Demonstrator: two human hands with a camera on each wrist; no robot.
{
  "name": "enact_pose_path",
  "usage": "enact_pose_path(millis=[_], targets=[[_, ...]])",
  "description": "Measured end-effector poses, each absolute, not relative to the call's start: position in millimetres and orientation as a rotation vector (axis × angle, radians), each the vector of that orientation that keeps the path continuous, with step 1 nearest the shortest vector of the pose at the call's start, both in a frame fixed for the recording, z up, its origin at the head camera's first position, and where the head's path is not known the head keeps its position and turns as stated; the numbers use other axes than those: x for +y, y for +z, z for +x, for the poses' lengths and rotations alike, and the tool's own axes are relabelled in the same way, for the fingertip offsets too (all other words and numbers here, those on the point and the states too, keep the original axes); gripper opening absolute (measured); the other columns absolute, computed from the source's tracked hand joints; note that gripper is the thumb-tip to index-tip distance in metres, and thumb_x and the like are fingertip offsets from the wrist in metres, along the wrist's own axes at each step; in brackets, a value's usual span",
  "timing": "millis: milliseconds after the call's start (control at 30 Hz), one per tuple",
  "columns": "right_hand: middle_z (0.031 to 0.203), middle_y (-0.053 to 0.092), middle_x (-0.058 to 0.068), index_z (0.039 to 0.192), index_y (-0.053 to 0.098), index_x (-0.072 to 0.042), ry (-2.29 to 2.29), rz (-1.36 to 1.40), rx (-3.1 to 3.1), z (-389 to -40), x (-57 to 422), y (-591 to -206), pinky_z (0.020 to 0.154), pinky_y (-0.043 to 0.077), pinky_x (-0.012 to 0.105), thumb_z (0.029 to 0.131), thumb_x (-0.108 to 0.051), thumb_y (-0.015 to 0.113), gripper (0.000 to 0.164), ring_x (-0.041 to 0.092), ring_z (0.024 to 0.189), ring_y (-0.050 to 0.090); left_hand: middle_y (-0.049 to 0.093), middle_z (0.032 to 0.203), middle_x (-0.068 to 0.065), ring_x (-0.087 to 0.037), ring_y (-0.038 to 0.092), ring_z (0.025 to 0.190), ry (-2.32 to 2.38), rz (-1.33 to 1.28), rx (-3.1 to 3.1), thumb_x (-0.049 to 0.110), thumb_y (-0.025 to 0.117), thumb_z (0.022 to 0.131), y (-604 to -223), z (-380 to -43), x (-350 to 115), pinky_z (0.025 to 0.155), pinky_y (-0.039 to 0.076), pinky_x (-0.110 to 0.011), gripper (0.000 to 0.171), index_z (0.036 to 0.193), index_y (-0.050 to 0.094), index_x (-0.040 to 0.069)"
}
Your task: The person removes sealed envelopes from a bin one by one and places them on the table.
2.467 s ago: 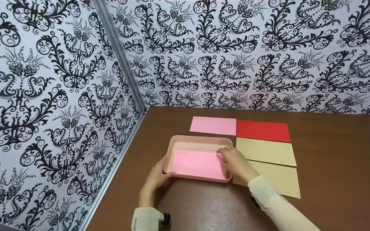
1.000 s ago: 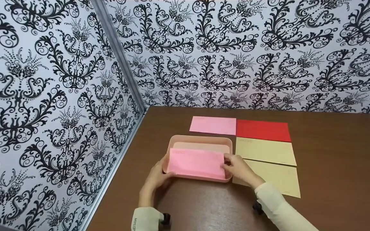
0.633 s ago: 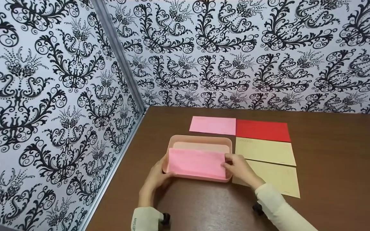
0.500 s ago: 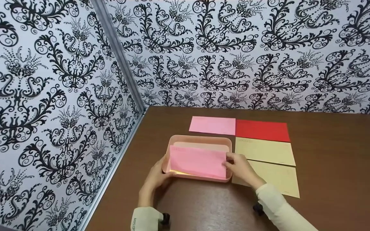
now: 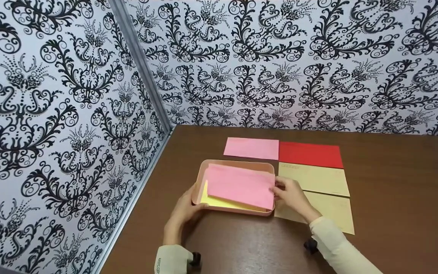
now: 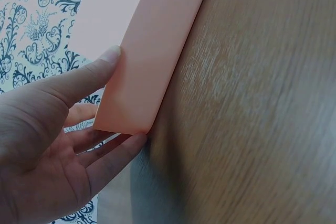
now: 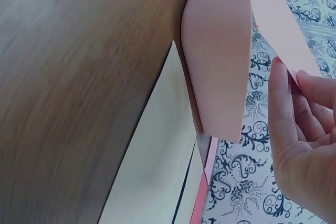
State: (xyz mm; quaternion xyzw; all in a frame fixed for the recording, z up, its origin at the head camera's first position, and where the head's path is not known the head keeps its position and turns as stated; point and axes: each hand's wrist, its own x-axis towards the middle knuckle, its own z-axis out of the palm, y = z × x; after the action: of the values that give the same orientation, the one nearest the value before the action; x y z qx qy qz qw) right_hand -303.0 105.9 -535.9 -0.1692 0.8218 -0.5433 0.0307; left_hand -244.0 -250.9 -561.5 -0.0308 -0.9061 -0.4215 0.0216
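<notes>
My right hand (image 5: 290, 193) pinches the right edge of a pink envelope (image 5: 240, 186) between thumb and fingers. The envelope is raised and tilted over a shallow light-pink tray (image 5: 261, 166), clear of the tray wall in the right wrist view. Beneath it, a yellow sheet or envelope (image 5: 212, 201) shows along the front and left of the tray. My left hand (image 5: 184, 210) holds the tray's front left corner. In the left wrist view its thumb lies at the rim of the tray wall (image 6: 139, 82) and its fingertips reach the lower outer edge.
Right of the tray, two cream envelopes (image 5: 314, 179) lie one in front of the other on the brown table (image 5: 397, 182). Behind are another pink envelope (image 5: 252, 148) and a red one (image 5: 310, 154). Patterned walls (image 5: 272, 76) border the table at the back and left.
The right hand has gone from reaching into the tray to lifting the pink envelope up and to the right, uncovering the yellow one. The left hand stays on the tray.
</notes>
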Motion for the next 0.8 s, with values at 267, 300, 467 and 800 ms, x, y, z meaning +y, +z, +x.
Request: enact_pose_path(millis=[267, 300, 467, 800], targets=[[0.095, 0.068, 0.024, 0.102, 0.061, 0.011, -1.769, -0.429, 2.456, -300.3, 116.9, -526.5, 0.068, 0.062, 0.04, 0.094, 0.001, 0.061, 0.012, 0.014, 0.076, 0.067, 0.042, 0.152, -0.027, -0.045, 0.041, 0.141, -1.305, -0.054, -2.829, 0.019, 0.077, 0.086, -561.4, -244.0, -250.2, 0.115, 0.032, -0.06, 0.084, 0.153, 0.032, -0.002], [0.095, 0.068, 0.024, 0.101, 0.061, 0.011, -1.776, -0.424, 2.453, -300.0, 118.6, -525.5, 0.068, 0.062, 0.038, 0.094, 0.001, 0.061, 0.012, 0.015, 0.076, 0.067, 0.042, 0.153, -0.027, -0.045, 0.04, 0.141, -1.312, -0.044, -2.83, 0.019, 0.077, 0.086, -561.4, -244.1, -250.1, 0.116, 0.032, -0.06, 0.084, 0.154, 0.032, -0.001], [0.095, 0.069, 0.023, 0.104, 0.06, 0.012, -1.809, -0.372, 2.431, -298.6, 127.7, -521.9, 0.068, 0.062, 0.036, 0.095, 0.001, 0.06, 0.015, 0.011, 0.073, 0.067, 0.04, 0.154, -0.027, -0.045, 0.037, 0.143, -1.337, 0.018, -2.846, 0.023, 0.078, 0.085, -560.5, -243.4, -249.5, 0.117, 0.029, -0.06, 0.087, 0.155, 0.03, 0.0], [0.092, 0.07, 0.017, 0.103, 0.056, 0.014, -1.858, -0.29, 2.384, -295.6, 153.0, -521.9, 0.07, 0.062, 0.037, 0.095, 0.0, 0.06, 0.017, 0.006, 0.071, 0.068, 0.039, 0.154, -0.028, -0.045, 0.035, 0.144, -1.393, 0.084, -2.837, 0.024, 0.08, 0.084, -558.3, -241.7, -247.7, 0.118, 0.029, -0.06, 0.091, 0.155, 0.03, 0.0]])
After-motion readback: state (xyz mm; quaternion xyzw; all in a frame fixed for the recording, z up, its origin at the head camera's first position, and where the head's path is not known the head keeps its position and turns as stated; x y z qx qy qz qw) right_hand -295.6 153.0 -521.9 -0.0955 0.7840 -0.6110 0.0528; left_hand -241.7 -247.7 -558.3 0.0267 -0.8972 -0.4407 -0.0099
